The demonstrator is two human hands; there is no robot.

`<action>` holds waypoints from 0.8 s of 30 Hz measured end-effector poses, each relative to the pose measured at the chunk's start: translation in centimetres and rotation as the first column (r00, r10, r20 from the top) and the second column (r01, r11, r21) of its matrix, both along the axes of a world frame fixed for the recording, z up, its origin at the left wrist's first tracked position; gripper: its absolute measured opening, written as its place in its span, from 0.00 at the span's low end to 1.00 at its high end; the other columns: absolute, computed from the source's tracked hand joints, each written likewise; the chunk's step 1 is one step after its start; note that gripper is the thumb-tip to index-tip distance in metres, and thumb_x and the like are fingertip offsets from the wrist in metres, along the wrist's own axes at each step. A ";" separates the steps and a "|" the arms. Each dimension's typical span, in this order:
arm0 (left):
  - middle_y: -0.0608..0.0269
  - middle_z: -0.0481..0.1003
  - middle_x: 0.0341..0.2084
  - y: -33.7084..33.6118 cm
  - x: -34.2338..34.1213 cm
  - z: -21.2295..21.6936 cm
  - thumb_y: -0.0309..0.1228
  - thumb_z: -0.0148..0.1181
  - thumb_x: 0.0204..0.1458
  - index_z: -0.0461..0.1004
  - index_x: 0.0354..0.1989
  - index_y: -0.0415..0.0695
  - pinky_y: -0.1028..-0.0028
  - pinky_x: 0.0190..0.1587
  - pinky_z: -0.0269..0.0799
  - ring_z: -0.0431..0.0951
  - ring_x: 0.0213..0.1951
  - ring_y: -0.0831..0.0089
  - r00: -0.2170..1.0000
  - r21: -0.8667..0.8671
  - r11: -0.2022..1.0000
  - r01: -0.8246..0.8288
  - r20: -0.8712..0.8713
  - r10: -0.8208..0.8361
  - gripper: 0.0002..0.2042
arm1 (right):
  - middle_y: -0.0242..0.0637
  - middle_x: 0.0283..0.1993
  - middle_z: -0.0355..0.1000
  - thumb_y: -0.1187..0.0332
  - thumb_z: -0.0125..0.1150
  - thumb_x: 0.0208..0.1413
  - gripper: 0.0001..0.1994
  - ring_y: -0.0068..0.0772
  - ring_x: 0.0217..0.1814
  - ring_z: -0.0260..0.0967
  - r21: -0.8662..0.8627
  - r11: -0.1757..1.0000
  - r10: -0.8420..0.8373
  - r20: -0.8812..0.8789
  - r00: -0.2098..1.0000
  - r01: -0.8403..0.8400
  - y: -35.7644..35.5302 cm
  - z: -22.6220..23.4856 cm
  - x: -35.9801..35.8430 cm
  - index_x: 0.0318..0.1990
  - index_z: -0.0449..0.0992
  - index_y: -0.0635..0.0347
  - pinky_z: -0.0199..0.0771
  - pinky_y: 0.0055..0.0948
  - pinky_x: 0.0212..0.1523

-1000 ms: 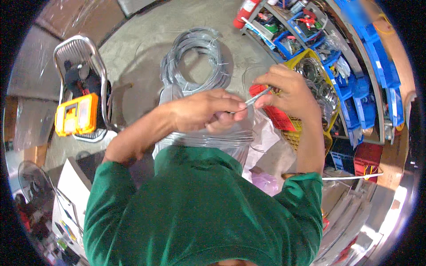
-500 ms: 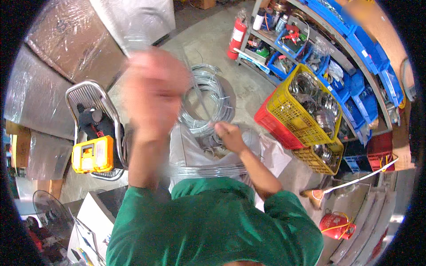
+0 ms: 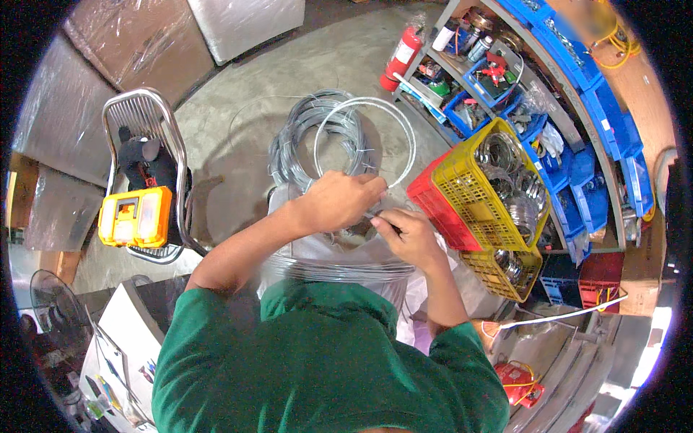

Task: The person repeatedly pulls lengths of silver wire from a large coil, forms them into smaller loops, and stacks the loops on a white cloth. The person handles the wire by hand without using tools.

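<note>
We've got a wire-rope loop [image 3: 412, 137] pinched in our left hand [image 3: 343, 200], its ring reaching up toward twelve o'clock, while our right hand [image 3: 410, 237], just beside at four, nips it too! At eleven we spot wire coils [image 3: 285, 148] on the concrete floor [image 3: 339, 61]; at two, a yellow crate [image 3: 465, 177].

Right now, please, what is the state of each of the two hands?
Left hand: closed, holding the wire loop.
Right hand: closed, seemingly on the same wire loop; its exact grip is partly hidden.
</note>
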State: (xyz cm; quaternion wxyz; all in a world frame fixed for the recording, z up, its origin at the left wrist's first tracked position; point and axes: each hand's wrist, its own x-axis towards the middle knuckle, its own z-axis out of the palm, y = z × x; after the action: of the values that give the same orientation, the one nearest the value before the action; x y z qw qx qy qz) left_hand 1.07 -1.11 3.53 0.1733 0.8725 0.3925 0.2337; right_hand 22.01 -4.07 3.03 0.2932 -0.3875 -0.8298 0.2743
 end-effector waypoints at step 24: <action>0.53 0.72 0.17 -3.2 -1.7 -3.3 0.44 0.47 0.64 0.66 0.32 0.41 0.53 0.25 0.71 0.76 0.22 0.50 0.990 -0.004 0.990 0.143 0.006 -0.143 0.17 | 0.33 0.24 0.70 0.58 0.70 0.49 0.11 0.38 0.24 0.72 0.200 0.963 0.076 0.440 0.895 -0.180 2.1 3.3 3.6 0.33 0.81 0.53 0.70 0.37 0.24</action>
State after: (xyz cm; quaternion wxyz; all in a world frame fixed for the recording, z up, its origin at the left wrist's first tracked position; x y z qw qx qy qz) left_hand -0.59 -4.33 0.28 0.1925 0.8974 0.3289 0.2222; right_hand 25.61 -1.93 6.29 0.1285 -0.3448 -0.9243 0.1009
